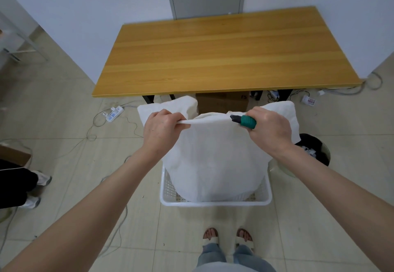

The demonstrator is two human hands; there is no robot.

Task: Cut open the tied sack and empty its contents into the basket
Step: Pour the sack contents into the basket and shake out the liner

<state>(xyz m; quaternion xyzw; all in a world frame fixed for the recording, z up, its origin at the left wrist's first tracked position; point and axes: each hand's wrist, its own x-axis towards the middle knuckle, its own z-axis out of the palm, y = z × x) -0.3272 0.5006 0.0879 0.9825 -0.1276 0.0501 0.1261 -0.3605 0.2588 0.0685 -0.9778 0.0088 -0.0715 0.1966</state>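
Sack hangs with its lower end inside the basket on the floor. Our left hand pinches its top edge. Our right hand, well apart, clamps a green cutter and seems to hold the edge too. We judge this the emptying step. Next: lift and shake over the basket, blade clear of fingers. Only writing: faint "FS" on the box under the tabletop.
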